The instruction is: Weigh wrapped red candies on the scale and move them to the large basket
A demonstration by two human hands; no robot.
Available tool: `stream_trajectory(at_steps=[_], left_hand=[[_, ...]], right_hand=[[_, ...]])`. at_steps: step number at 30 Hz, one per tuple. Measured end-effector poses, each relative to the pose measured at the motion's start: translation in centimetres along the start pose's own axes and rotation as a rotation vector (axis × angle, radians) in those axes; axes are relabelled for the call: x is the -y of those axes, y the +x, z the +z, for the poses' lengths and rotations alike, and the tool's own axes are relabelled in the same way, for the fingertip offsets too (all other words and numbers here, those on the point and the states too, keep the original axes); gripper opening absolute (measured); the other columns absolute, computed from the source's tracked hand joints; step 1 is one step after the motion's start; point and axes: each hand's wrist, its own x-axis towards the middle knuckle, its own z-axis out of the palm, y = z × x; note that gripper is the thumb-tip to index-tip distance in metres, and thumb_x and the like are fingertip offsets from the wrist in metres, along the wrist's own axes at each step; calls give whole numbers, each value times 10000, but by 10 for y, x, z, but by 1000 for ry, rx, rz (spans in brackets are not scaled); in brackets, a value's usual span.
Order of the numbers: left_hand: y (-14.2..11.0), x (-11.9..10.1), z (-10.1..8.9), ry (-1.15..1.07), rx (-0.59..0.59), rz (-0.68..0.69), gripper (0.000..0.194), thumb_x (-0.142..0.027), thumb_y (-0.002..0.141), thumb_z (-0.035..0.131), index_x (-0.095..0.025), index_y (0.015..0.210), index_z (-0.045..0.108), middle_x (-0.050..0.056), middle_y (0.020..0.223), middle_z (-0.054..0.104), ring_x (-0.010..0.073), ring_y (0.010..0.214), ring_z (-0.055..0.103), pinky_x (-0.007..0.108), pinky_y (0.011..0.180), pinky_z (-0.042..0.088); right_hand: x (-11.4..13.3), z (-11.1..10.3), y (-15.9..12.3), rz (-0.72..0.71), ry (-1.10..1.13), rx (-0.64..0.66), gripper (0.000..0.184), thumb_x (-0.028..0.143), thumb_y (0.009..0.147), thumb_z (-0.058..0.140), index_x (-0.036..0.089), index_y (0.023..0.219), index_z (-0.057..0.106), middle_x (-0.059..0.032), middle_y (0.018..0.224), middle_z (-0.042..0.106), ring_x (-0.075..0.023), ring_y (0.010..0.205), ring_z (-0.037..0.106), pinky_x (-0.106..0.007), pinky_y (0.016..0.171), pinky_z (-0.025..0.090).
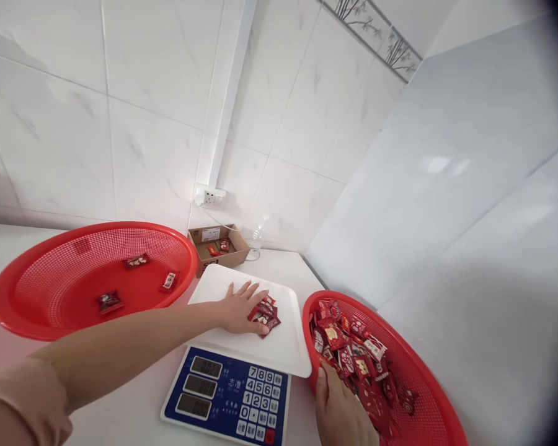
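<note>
Two hands logged: left hand (240, 308), fingers spread, lies on red-wrapped candies (265, 314) atop the white scale tray (288, 347); right hand (338, 412) sits in the near-right red basket (423, 402), finger state indeterminable.

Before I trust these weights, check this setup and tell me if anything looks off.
The white plastic tray sits skewed on the blue digital scale, and its right corner appears to touch the rim of the red plastic mesh basket, so it may not rest freely on the scale.
</note>
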Motion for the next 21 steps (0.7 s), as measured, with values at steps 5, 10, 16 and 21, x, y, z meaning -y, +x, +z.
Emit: stream_trajectory(at_steps=[5, 10, 16, 21], left_hand=[[32, -18, 14, 76, -30, 159, 891, -777, 720, 448, -279, 1442, 290, 162, 1554, 230, 378, 1439, 92, 687, 1073, 89], [34, -26, 20, 180, -143, 254, 517, -605, 826, 496, -236, 1182, 566, 150, 1275, 554, 348, 1248, 416, 563, 988, 337], [34, -19, 8, 179, -203, 198, 268, -333, 928, 482, -178, 1123, 581, 69, 1067, 629, 205, 985, 594, 429, 868, 479], [11, 4, -21, 55, -351, 72, 317, -379, 945, 437, -162, 1140, 561, 65, 1008, 655, 178, 890, 629, 384, 803, 512]], right_hand=[[-5, 5, 2, -46, 13, 6, 580, 423, 980, 207, 135, 1107, 694, -114, 907, 745, -187, 734, 700, -279, 734, 540], [-4, 6, 1, -28, 5, -9, 587, 408, 984, 190, 132, 1097, 695, -124, 952, 738, -194, 774, 702, -283, 752, 532], [1, 2, 0, -23, 3, -16, 583, 411, 986, 200, 127, 1086, 700, -127, 929, 740, -193, 793, 700, -277, 757, 529], [-10, 9, -2, -33, -14, 17, 568, 424, 973, 221, 132, 1142, 678, -126, 927, 741, -211, 762, 706, -302, 708, 544]])
